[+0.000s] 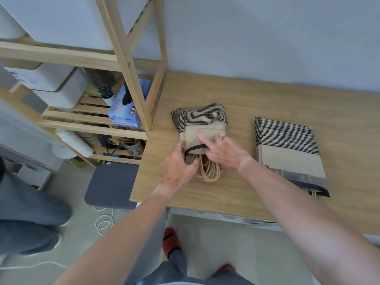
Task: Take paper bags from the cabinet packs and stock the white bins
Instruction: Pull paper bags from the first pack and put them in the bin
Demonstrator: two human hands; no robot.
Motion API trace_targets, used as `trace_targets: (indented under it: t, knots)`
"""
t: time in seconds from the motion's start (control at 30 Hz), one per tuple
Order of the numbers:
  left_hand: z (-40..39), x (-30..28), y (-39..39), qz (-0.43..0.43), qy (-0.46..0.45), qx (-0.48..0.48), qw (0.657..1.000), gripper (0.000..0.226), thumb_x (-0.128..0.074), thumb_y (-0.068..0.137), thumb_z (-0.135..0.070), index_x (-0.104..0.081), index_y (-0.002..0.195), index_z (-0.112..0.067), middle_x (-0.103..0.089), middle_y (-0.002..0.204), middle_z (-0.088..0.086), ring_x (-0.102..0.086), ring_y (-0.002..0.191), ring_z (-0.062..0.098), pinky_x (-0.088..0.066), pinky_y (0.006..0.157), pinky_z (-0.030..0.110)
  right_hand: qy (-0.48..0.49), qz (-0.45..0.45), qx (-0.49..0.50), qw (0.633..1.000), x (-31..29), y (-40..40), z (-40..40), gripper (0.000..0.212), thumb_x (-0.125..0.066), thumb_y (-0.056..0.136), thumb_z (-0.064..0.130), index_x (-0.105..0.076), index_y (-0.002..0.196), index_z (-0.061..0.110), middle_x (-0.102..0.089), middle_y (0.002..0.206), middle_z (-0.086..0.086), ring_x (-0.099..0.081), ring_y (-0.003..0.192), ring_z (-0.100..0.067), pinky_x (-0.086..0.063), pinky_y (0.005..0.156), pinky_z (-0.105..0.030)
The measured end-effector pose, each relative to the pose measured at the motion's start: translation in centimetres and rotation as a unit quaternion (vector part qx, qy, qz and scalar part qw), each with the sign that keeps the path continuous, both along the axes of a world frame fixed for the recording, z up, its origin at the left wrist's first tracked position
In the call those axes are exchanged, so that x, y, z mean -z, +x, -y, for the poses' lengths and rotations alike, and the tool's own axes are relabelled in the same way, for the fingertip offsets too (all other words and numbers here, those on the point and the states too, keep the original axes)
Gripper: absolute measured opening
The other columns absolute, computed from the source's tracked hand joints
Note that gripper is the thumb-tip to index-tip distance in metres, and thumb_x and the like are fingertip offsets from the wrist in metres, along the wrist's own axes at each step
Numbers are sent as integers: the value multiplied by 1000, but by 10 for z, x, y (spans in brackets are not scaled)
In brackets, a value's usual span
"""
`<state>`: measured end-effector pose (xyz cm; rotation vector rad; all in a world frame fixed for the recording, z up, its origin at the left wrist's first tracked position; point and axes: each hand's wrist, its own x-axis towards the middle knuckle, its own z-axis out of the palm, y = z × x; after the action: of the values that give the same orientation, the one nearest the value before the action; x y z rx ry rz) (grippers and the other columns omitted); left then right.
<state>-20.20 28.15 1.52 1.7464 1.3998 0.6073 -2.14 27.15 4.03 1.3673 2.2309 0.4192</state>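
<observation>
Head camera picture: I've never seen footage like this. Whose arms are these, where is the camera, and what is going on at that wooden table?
There is no machine here. A person wears one wide camera on the head, looking forward and down, so you see their own two bare arms reaching out.

On the wooden table lie two packs of striped paper bags. The left hand and the right hand are both on the nearer pack, at the open end where a black band crosses it and the looped cord handles spill out. The hands seem to be working that end open; exactly how tightly each one grips is hard to tell.

The second pack lies flat to the right, untouched.

To the left stands a wooden shelf with white bins and a blue box of gloves.
</observation>
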Motion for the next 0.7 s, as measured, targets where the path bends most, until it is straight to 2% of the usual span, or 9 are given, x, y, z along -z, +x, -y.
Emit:
trace_targets:
  t: [0.07,0.13,0.27,0.37,0.4,0.5,0.57,0.63,0.7]
  knots:
    - [-2,-1,7,-2,-28,-17,999,57,-64,77,-16,-48,131,-11,-59,107,0,-57,100,21,-44,80,25,0,-9,-1,1000,4,-10,-3,16,-54,88,5,-63,101,7,-9,160,-24,-59,81,-36,-52,56,-41]
    - [-8,-2,8,-2,-57,-30,998,44,-57,74,-8,-55,117,-11,-62,89,2,-59,86,25,-42,67,22,-1,-16,4,1000,6,-14,-4,15,-57,88,8,-65,101,8,-9,161,-23,-58,84,-36,-50,58,-41]
    - [-24,-4,-3,18,-45,-21,999,39,-48,72,-1,-69,100,-15,-72,83,3,-64,85,29,-50,72,32,14,-45,33,998,8,-12,-3,14,-54,89,4,-67,86,5,-13,160,-25,-57,89,-39,-50,60,-43]
    - [-28,-7,-9,49,-43,-15,998,53,-47,74,11,-70,116,-13,-71,93,-8,-67,91,17,-47,73,10,46,-68,30,996,8,-14,-6,25,-48,92,1,-68,76,3,-19,159,-26,-59,90,-42,-51,57,-42]
    - [-30,-8,-10,65,-49,-12,997,58,-47,75,13,-68,123,-12,-69,97,-9,-66,94,14,-48,78,8,57,-72,23,995,9,-15,-8,27,-48,92,1,-69,74,2,-20,159,-26,-59,92,-43,-51,56,-42]
    - [-41,-12,-13,109,-84,-28,990,60,-49,81,12,-59,135,-13,-69,110,0,-64,107,16,-52,90,24,87,-82,8,993,10,-12,-10,27,-52,90,1,-68,69,3,-18,160,-25,-50,117,-47,-55,60,-48]
    - [-50,-15,-14,130,-128,-62,981,56,-49,88,5,-50,142,-11,-65,123,6,-59,115,19,-49,94,27,95,-88,-12,992,12,-6,-5,26,-52,92,5,-67,71,4,-15,161,-24,-35,134,-49,-52,75,-61]
    - [-56,-19,-13,133,-181,-77,971,55,-46,94,-4,-41,148,-13,-58,133,6,-54,117,21,-48,98,37,101,-93,-51,989,18,2,3,25,-48,95,8,-69,83,5,-13,161,-23,-27,140,-48,-42,91,-68]
    - [-55,-19,-7,126,-200,-56,970,52,-43,97,-8,-40,148,-15,-58,129,2,-56,113,22,-51,89,38,127,-105,-89,982,25,4,13,27,-44,95,9,-69,101,3,-16,159,-21,-28,140,-46,-35,97,-68]
